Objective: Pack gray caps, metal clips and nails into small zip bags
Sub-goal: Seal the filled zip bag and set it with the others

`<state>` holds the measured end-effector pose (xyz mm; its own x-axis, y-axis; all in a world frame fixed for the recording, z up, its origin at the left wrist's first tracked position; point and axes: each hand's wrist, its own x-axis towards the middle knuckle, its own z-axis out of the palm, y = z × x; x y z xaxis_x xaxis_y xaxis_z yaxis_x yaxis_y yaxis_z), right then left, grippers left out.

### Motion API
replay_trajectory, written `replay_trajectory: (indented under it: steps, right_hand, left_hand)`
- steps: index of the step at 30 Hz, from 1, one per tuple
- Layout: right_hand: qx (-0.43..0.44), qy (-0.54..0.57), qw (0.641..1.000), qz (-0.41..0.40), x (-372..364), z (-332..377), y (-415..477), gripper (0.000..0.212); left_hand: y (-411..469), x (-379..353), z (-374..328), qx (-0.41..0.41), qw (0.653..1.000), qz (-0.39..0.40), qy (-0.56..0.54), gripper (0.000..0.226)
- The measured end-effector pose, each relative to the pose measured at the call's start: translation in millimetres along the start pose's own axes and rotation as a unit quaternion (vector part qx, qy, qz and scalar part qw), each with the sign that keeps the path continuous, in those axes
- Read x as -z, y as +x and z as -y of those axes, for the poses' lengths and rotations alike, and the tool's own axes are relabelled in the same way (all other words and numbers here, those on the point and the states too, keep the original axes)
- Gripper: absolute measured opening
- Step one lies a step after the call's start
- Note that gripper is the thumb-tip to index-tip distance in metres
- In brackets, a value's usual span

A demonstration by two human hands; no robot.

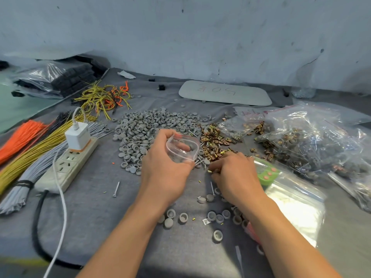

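Left hand [164, 165] grip holds zip bag [181, 149]; right hand [234, 171] grip unclear, beside clips [212, 139]

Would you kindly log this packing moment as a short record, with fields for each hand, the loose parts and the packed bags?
left hand: grips a small zip bag, mouth spread open
right hand: low on the gray cloth, fingers curled among small parts; what it holds is hidden
gray caps: big heap behind the hands, strays near the wrists
metal clips: pile right of the caps
nails: a few beside the clips, near the bag
packed bags: heaped at the right
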<state>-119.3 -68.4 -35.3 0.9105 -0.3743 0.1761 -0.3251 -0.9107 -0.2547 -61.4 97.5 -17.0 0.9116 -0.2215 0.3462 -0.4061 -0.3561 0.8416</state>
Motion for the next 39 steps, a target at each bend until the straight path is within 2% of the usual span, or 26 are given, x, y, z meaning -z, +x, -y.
replay_trajectory:
  steps: [6,9,12,16,18,22,29,34,36,39]
  right_hand:
    - [-0.002,0.024,0.999,-0.031,-7,6,-1,0.019]
    - [-0.029,0.149,0.984,-0.096,3,11,-1,0.011]
    - [-0.059,0.315,0.93,-0.181,20,13,-6,0.008]
    - [-0.075,0.578,0.804,-0.12,35,21,-16,0.017]
    - [-0.095,0.622,0.772,-0.084,38,24,-18,0.022]
    - [-0.12,0.663,0.738,-0.045,39,23,-19,0.02]
    - [-0.111,0.645,0.755,-0.029,33,25,-17,0.017]
    - [-0.084,0.632,0.77,-0.021,31,30,-16,0.027]
    - [-0.062,0.6,0.797,-0.035,31,30,-17,0.028]
    - [-0.018,0.473,0.876,-0.088,29,28,-18,0.021]
  left_hand:
    - [-2,2,-3,-0.013,0.999,0.027,0.033,0.048]
    - [-4,1,-3,-0.018,0.998,0.044,0.051,0.046]
    - [-3,0,-3,-0.016,0.996,0.057,0.066,0.046]
    - [-2,-4,-3,-0.026,0.993,0.075,0.082,0.049]
    - [-4,-5,-3,-0.032,0.992,0.085,0.087,0.049]
    - [-6,-7,-4,-0.041,0.991,0.092,0.092,0.05]
    - [-8,-7,-6,-0.057,0.988,0.114,0.084,0.053]
    - [-9,-7,-7,-0.068,0.988,0.113,0.079,0.053]
    - [-9,-7,-6,-0.068,0.988,0.113,0.08,0.055]
    - [-9,-7,-5,-0.065,0.988,0.116,0.075,0.055]
